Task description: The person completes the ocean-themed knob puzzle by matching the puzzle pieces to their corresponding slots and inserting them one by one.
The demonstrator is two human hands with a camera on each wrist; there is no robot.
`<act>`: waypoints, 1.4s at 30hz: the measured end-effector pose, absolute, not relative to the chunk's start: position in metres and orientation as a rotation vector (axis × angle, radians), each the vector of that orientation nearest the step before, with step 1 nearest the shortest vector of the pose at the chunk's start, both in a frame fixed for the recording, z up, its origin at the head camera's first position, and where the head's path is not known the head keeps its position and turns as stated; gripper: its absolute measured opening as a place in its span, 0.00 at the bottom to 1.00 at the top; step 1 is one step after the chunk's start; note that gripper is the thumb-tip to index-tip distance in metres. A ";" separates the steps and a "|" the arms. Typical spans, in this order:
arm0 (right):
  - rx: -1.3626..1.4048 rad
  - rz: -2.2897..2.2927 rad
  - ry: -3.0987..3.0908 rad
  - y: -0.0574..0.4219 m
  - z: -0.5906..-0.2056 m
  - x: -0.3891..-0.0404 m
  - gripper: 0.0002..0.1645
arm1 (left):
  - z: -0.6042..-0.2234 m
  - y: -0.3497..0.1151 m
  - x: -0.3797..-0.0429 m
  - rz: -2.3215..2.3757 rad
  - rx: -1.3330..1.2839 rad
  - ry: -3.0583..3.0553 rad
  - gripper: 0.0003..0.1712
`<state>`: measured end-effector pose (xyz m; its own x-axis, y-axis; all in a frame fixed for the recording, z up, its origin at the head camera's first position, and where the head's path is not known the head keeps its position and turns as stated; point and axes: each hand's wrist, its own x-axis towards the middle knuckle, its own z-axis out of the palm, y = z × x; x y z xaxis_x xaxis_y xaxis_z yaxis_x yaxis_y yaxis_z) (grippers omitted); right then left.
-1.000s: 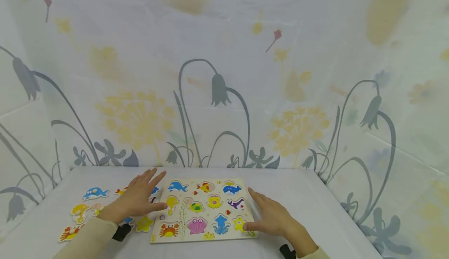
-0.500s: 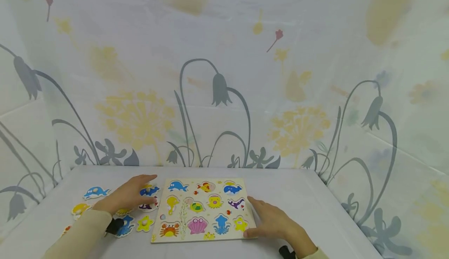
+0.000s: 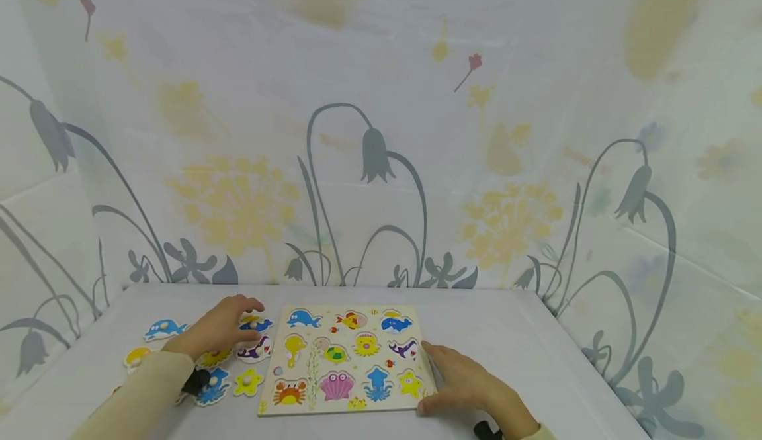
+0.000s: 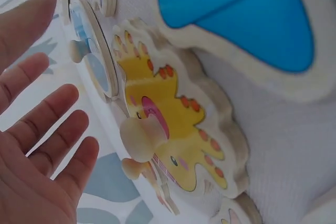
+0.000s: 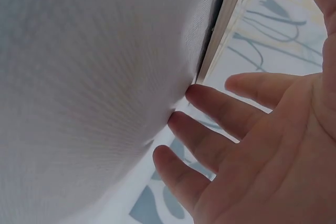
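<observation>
My left hand (image 3: 217, 329) hovers over the loose puzzle pieces, fingers spread and holding nothing. Nearest to its fingertips are a blue whale piece (image 3: 257, 324) and a purple whale piece (image 3: 256, 350). In the left wrist view, a yellow octopus piece (image 4: 173, 98) with a round knob lies beside the hand (image 4: 39, 140). The puzzle board (image 3: 309, 408), printed with sea animals, lies flat in the middle. My right hand (image 3: 470, 384) rests at its right edge, thumb by the near corner. In the right wrist view, its fingertips touch the white cloth beside the board's edge (image 5: 226, 27).
Other knobbed pieces lie left of the board: a yellow star (image 3: 247, 382), a blue squid (image 3: 213, 392), a blue dolphin (image 3: 163, 329) and a partly covered yellow piece (image 3: 137, 356). My left sleeve (image 3: 139, 394) hides more. A flower-printed curtain (image 3: 381, 228) stands behind the table.
My left hand has drawn back left from the board's edge, uncovering the two whale pieces. My right hand has shifted slightly, its thumb moving off the board's face toward the near right corner.
</observation>
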<state>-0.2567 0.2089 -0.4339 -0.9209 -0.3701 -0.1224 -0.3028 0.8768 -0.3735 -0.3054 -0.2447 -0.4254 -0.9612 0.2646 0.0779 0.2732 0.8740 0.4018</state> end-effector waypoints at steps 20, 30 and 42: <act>-0.583 -0.549 2.818 0.205 -0.435 -0.258 0.61 | -0.417 -0.239 -0.315 -0.663 -0.372 -3.166 0.14; -0.571 -0.562 2.808 0.204 -0.433 -0.257 0.60 | -0.422 -0.240 -0.319 -0.676 -0.411 -3.118 0.08; -0.556 -0.559 2.805 0.204 -0.433 -0.257 0.60 | -0.425 -0.237 -0.324 -0.654 -0.375 -3.122 0.08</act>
<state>-0.2569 0.2039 -0.4326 -0.9021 -0.4063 -0.1452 -0.3195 0.8552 -0.4081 -0.3236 -0.2372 -0.4247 -0.9703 0.2410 -0.0208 0.2124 0.8900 0.4035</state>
